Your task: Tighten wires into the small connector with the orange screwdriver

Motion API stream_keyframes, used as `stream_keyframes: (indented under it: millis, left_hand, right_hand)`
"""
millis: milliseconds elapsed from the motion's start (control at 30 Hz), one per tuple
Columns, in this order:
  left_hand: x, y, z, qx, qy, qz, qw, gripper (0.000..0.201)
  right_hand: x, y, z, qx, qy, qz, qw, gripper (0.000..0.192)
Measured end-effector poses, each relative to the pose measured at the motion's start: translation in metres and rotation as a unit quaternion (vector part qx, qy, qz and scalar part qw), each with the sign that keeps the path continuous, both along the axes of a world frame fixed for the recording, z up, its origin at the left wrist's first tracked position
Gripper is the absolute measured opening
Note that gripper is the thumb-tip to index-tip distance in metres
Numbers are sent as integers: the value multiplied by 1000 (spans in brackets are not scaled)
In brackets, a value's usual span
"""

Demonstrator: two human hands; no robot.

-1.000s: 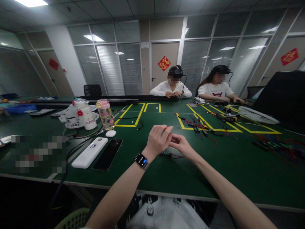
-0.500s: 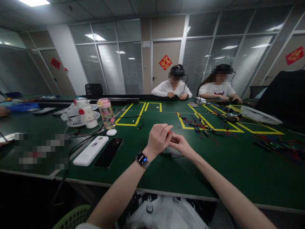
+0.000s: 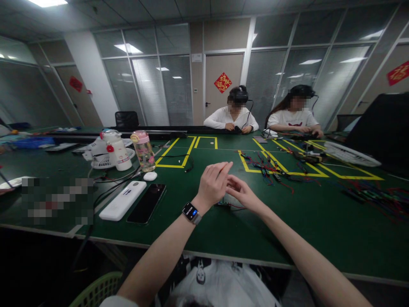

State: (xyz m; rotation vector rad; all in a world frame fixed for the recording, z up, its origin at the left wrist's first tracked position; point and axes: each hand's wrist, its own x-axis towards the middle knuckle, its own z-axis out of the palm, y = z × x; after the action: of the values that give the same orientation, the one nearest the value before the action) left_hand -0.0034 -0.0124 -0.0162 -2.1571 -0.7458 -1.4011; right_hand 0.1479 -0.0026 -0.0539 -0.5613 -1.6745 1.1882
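My left hand [image 3: 211,182], with a watch [image 3: 191,212] on its wrist, is raised over the green table with its fingers pressed together. A sliver of a small orange-red thing [image 3: 222,169] shows between those fingers; its kind is hidden. My right hand [image 3: 242,192] meets it from the right, its fingers curled by the left fingertips. Whatever the right fingers may hold is too small or hidden to make out. Just below both hands a small green circuit board [image 3: 224,205] with thin wires lies on the table, partly covered by the left hand.
To the left lie a black phone [image 3: 147,204], a white power bank [image 3: 123,200] and a white case [image 3: 150,176]; two bottles stand behind. Wired circuit boards [image 3: 265,166] lie within yellow tape to the right, with more at the far right. Two people sit across the table.
My left fingers have straightened and lifted slightly, and less of the orange-red thing shows. My right fingers have shifted a little upward and left. The board has stayed in place.
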Motion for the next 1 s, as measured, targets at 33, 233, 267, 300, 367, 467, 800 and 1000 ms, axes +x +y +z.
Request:
stream_keyframes:
  millis: [33, 233, 267, 300, 367, 467, 800, 1000]
  left_hand:
    - [0, 0, 0, 3, -4, -1, 1000, 36]
    - [0, 3, 0, 23, -19, 12, 999, 24]
    - [0, 3, 0, 24, -16, 15, 999, 24]
    - [0, 2, 0, 23, -11, 16, 1000, 24]
    - [-1, 1, 0, 17, 0, 14, 1000, 28]
    - [-1, -1, 0, -1, 15, 11, 1000, 36]
    - [-1, 4, 1, 30, -25, 1, 999, 23]
    - [-2, 1, 1, 8, -1, -11, 1000, 32]
  right_hand:
    - [0, 0, -1, 0, -1, -1, 1000, 32]
    - [2, 1, -3, -14, -11, -16, 1000, 33]
    - [2, 1, -2, -14, -12, -20, 1000, 32]
    - [2, 0, -1, -13, -13, -25, 1000, 31]
    - [2, -1, 1, -11, -13, -26, 1000, 28]
    - [2, -2, 5, -12, -18, -10, 1000, 26]
    - [0, -1, 1, -37, 10, -20, 999, 33]
    - [1, -2, 6, -49, 3, -12, 999, 26]
